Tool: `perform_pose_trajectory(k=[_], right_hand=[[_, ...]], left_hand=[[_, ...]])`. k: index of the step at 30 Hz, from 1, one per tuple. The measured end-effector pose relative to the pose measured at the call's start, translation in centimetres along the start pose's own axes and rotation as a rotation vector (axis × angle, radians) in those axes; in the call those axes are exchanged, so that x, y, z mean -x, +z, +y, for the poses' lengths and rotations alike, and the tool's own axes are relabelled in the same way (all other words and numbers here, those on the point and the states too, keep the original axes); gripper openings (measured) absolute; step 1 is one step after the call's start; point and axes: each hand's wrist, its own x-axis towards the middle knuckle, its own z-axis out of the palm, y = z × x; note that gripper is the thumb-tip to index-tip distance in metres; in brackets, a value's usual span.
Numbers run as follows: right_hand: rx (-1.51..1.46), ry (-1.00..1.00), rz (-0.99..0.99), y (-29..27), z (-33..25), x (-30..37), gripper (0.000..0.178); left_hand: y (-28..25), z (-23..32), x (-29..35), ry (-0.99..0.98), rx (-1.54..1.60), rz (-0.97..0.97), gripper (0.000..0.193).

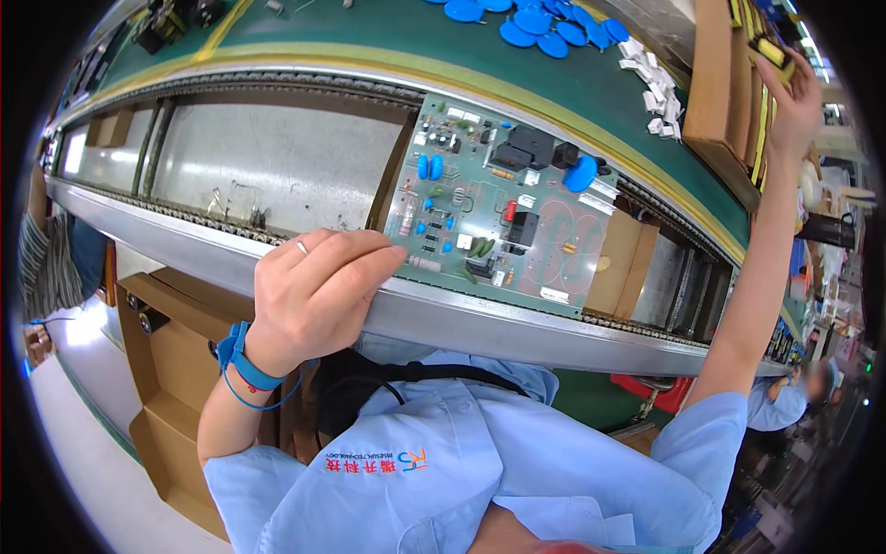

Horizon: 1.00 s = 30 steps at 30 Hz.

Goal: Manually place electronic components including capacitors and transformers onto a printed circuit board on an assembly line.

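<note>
A green circuit board lies across the two rails of a chain conveyor in front of me. It carries blue discs, black blocks, resistors and other parts. My left hand is closed at the board's near left corner, fingertips pinching its edge. A ring and a blue wrist strap with a cord are on that hand and wrist. Far to the right, my right hand is raised beside a cardboard box. Its thumb and fingers are closed around a small yellow-and-black wound component, perhaps a transformer.
Blue disc components and white block parts lie in piles on the green bench behind the conveyor. An opened cardboard box stands below left. Another person is at the far right.
</note>
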Motion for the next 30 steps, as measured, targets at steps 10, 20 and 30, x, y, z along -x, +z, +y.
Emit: perform_pose_trajectory(k=[10,20,30], right_hand=[[-0.825,0.524,-0.877,5.6,-21.8,13.3,0.057],[-0.471,0.491,-0.942,6.9,-23.0,14.1,0.055],[-0.265,0.29,-0.938,6.8,-24.5,14.4,0.054]], left_hand=[[0.3,-0.2,1.0,0.057,0.019,-0.022,0.025],[0.9,-0.2,2.0,0.03,0.087,0.006,0.027],[1.7,-0.2,2.6,0.048,0.075,0.083,0.024]])
